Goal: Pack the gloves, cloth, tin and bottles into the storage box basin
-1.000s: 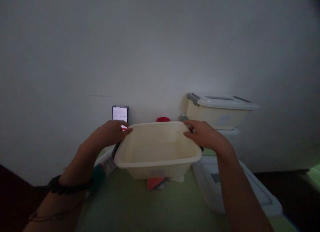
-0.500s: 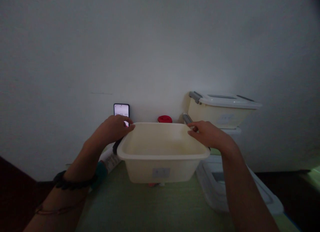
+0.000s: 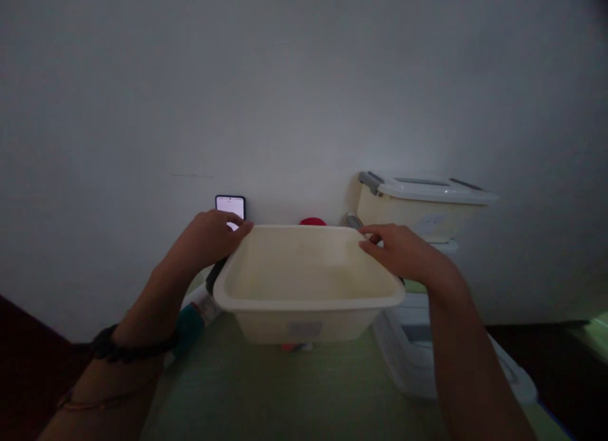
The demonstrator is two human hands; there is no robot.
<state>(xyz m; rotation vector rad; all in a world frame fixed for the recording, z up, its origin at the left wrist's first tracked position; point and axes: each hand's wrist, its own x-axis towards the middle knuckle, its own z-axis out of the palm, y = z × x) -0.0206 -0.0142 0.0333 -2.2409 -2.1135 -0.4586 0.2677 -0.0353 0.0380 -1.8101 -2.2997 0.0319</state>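
Observation:
Between my hands is a cream plastic storage box (image 3: 306,270) without its lid, its inside facing me and no contents showing in it. It appears raised off the table, tilted a little toward me. My left hand (image 3: 216,239) is closed on the rim at the far left corner, with the thumb over the edge. At the far right corner my right hand (image 3: 394,249) pinches the rim between thumb and fingers. Dark parts, perhaps handles, show at both sides of the box. Something small and red (image 3: 289,347) peeks out beneath it.
A phone (image 3: 230,204) leans on the wall behind my left hand. A red-topped item (image 3: 312,222) stands behind the box. To the right are a lidded box (image 3: 403,213) on another, and a loose white lid (image 3: 403,358). A white and teal tube (image 3: 194,320) lies left on the green table (image 3: 285,396).
The box has tipped further toward me, so more of its inside shows and less of its front. Both hands stay on its rim, spread slightly wider.

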